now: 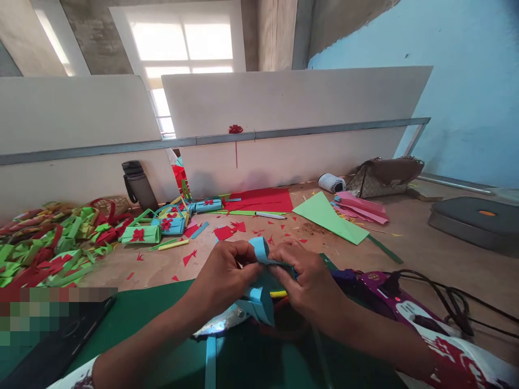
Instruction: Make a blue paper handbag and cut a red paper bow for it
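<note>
My left hand (225, 273) pinches a light blue paper strip (259, 248), which curls up into a loop between my fingers. From the other side, my right hand (302, 273) is closed on the strip's other part, its fingertips close to the left ones. Just below hangs a small folded blue paper box or bag (259, 307), partly hidden by my fingers; whether the strip is joined to it I cannot tell. A yellow stick-like thing (278, 294) shows beneath my right hand. Under both hands lies a green mat (150, 310), with a loose blue strip (210, 362) on it.
Small green paper bags (141, 233) with red bows and a coloured heap (60, 254) lie left, near a dark bottle (138, 183). Red paper (259, 200), green paper (332, 219) and scraps are ahead. A purple power strip (389, 297) with cables sits right; a black device (68, 335) lies front left.
</note>
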Available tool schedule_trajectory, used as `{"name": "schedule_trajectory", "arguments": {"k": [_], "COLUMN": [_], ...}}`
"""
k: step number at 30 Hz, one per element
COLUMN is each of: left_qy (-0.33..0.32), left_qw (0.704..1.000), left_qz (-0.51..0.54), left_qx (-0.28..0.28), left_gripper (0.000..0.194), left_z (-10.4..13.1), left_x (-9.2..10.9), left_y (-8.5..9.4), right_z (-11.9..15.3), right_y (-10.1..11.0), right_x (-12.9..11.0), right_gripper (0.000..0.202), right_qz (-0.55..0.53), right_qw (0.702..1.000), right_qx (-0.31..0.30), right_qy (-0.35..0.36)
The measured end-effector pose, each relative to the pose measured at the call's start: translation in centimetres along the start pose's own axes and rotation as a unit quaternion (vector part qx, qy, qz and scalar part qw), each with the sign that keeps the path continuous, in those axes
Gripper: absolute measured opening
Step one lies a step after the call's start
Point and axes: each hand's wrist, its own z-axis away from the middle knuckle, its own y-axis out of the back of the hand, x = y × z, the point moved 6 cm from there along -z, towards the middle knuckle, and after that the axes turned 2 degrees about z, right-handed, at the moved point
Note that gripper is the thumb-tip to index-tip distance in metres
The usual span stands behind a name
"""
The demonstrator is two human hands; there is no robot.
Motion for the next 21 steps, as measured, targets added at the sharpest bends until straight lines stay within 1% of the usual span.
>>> {"name": "schedule_trajectory", "arguments": {"k": [3,7,9,13,16,18,19,20,21], "left_qy": [0.008,-0.019,-0.030,-0.021,-0.025,-0.058,-0.092,-0.139,-0.190], "left_qw": [1.000,1.000,0.999,0.997,0.997,0.993,0.985,0.969,0.947], "left_qz": [0.019,0.014,0.018,0.044,0.027,-0.030,-0.073,-0.120,-0.168], "left_qx": [0.003,0.017,0.029,0.053,0.068,0.099,0.128,0.163,0.198], "left_gripper": [0.011,0.009,0.008,0.008,0.012,0.009,0.006,0.005,0.006], "left_z": [0.0,0.1,0.3,0.5,0.6,0.8,0.9,1.2,1.6], "left_x": [-0.1,0.4,0.6,0.6,0.8,1.2,1.6,2.2,2.7], "left_y": [0.0,0.1,0.1,0.2,0.2,0.5,0.7,1.0,1.1], "right_z": [0.1,0.0,-0.1,-0.3,-0.3,-0.2,-0.2,-0.2,-0.2], "right_y": [-0.1,0.0,0.2,0.8,0.9,0.9,0.9,1.0,1.0], "right_x": [-0.1,0.2,0.1,-0.4,-0.5,-0.4,-0.3,-0.2,-0.1], "right_gripper": [0.014,0.007,0.007,0.008,0.009,0.010,0.010,0.011,0.011], "right_qz": [-0.007,-0.058,-0.077,-0.079,-0.075,-0.062,-0.053,-0.043,-0.034], "right_qw": [1.000,0.997,0.995,0.996,0.996,0.997,0.997,0.997,0.998], "right_qx": [-0.008,-0.016,-0.010,0.020,0.021,0.023,0.025,0.028,0.030], "right_qy": [-0.003,-0.055,-0.065,-0.042,-0.035,-0.039,-0.044,-0.049,-0.054]}}
